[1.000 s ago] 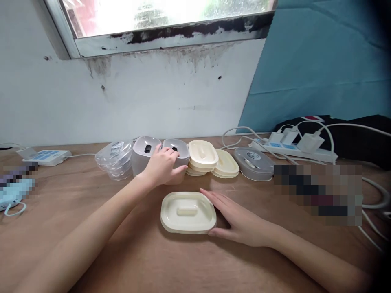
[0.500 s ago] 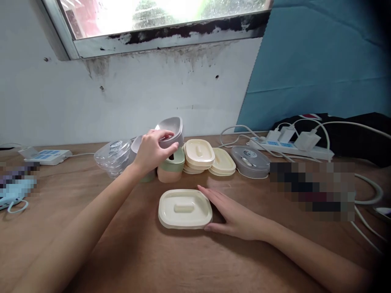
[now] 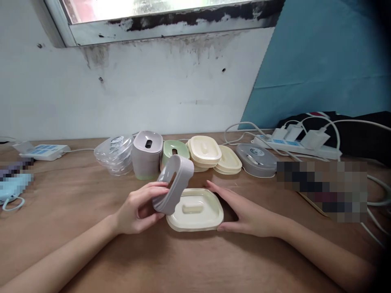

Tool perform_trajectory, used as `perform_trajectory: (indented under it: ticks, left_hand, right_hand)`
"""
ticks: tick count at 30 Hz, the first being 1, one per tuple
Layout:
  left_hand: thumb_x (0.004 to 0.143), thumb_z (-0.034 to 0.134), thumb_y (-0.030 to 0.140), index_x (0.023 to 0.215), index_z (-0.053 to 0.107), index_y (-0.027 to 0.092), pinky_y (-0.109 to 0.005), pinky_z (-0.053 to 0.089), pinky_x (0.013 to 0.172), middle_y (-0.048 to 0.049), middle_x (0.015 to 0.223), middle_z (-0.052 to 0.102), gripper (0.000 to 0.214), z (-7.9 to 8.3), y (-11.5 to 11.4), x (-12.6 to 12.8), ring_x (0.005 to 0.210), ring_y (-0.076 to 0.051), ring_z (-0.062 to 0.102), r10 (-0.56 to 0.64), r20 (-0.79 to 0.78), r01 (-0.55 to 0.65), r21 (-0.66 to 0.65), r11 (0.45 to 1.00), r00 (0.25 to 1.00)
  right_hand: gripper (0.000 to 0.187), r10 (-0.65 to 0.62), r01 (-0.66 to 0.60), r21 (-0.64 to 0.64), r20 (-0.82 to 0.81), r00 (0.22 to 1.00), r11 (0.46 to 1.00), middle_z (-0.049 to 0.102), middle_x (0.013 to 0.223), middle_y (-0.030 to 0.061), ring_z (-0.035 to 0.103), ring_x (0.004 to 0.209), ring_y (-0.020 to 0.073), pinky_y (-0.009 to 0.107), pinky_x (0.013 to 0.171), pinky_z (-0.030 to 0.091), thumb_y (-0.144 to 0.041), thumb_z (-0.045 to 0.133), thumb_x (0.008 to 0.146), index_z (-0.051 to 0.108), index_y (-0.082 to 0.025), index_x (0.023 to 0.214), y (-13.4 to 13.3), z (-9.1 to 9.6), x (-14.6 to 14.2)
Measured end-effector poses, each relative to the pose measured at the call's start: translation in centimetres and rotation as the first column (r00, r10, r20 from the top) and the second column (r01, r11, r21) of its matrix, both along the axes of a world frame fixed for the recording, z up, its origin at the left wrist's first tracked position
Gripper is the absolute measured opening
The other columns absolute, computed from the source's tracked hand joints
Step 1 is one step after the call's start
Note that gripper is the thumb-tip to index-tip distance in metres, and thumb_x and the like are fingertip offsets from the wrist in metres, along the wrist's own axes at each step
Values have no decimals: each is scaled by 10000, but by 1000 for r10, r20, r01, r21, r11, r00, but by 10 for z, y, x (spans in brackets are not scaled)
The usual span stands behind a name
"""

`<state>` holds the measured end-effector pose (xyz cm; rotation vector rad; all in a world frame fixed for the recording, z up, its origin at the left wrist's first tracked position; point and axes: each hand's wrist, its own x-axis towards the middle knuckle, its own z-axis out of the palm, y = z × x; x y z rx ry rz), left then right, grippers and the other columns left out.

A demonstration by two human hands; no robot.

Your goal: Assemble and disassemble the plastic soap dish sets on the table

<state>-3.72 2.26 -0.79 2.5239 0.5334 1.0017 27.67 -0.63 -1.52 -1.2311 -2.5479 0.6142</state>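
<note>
My left hand [image 3: 139, 209] grips a grey plastic dish [image 3: 173, 189], tilted on its edge, just above the left side of a cream lid [image 3: 197, 209] that lies flat on the wooden table [image 3: 91, 248]. My right hand [image 3: 246, 213] rests flat and open against the cream lid's right edge, fingers stretched along it. Behind stand a stack of grey dishes [image 3: 147, 154] and a green dish [image 3: 174, 149] on a pinkish one.
Along the wall sit clear lids [image 3: 115, 154], stacks of cream lids [image 3: 204, 150] [image 3: 229, 160] and a grey lid [image 3: 255, 155]. A power strip [image 3: 301, 146] with chargers and white cables lies at the right, another strip [image 3: 41, 151] at the left. A blurred patch covers something at the right.
My left hand lifted the top grey dish off the right-hand stack, uncovering a green dish, and brought it down and forward to the cream lid. My right hand stayed at the lid.
</note>
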Motion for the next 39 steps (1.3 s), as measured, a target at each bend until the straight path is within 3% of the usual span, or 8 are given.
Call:
perform_trajectory:
  ticks: [9, 15, 21, 24, 27, 32, 36, 39]
  left_hand:
    - [748, 543, 86, 1193, 456, 200, -402, 465, 895, -123, 1121, 586, 468, 2, 0, 2, 1136, -269, 490, -59, -22, 59, -26, 998, 998]
    - [760, 539, 88, 1210, 442, 193, -429, 447, 920, -126, 1144, 576, 473, 2, 1, 4, 1155, -276, 472, -89, -62, 89, 3, 996, 994]
    - [795, 493, 117, 1227, 428, 164, -439, 425, 945, -128, 1188, 563, 440, 2, -2, 14, 1133, -254, 491, -186, -194, 209, 102, 973, 963]
    - [813, 461, 131, 1215, 437, 164, -429, 429, 925, -124, 1229, 543, 404, 2, -4, 18, 1157, -256, 468, -174, -318, 224, 131, 966, 932]
    - [825, 425, 125, 1245, 410, 170, -420, 432, 909, -113, 1251, 533, 423, 2, -4, 18, 1176, -254, 449, -153, -374, 221, 147, 964, 915]
    - [825, 413, 112, 1284, 375, 174, -421, 424, 924, -97, 1287, 509, 464, 1, -2, 16, 1214, -258, 411, -156, -399, 234, 153, 960, 903]
    - [818, 408, 94, 1287, 373, 176, -428, 406, 957, -93, 1295, 501, 478, 0, -2, 16, 1235, -253, 392, -195, -387, 256, 115, 960, 901]
    - [815, 402, 78, 1272, 387, 168, -425, 390, 983, -106, 1295, 495, 466, 0, -3, 17, 1245, -243, 383, -214, -350, 259, 87, 962, 912]
  right_hand:
    - [935, -17, 16, 10, 44, 999, 1000, 167, 1479, 183, 200, 1343, 307, 504, 1061, 260, -549, 545, 774, 52, -105, 1433, -1, 0, -1]
    - [903, -43, 40, 27, 126, 991, 999, 246, 1444, 225, 135, 1351, 340, 527, 1080, 185, -644, 521, 732, 296, -38, 1363, -2, 6, -3]
    - [865, -21, 12, 70, 123, 992, 997, 295, 1432, 196, 176, 1344, 326, 534, 1077, 189, -662, 505, 729, 342, -76, 1344, 0, 7, -4]
    - [817, -10, 1, 79, 102, 995, 997, 299, 1434, 178, 190, 1340, 330, 539, 1074, 193, -652, 510, 733, 372, -108, 1326, 0, 7, -4]
    - [858, -22, 16, 91, 69, 997, 996, 285, 1439, 183, 207, 1335, 333, 530, 1068, 221, -625, 536, 733, 281, -115, 1375, -1, 2, -2]
    - [1041, -40, 41, 147, -9, 999, 988, 101, 1496, 168, 179, 1347, 314, 511, 1049, 271, -553, 579, 744, -119, -183, 1422, -1, -8, 1]
    - [904, -2, 6, 119, -31, 1000, 993, 169, 1491, 90, 200, 1348, 268, 454, 1062, 282, -507, 598, 752, 43, -273, 1426, -1, -4, -1]
    - [811, -4, 9, 98, -51, 999, 995, 224, 1470, 87, 226, 1339, 262, 447, 1061, 287, -495, 598, 757, 160, -275, 1403, -2, 1, -2]
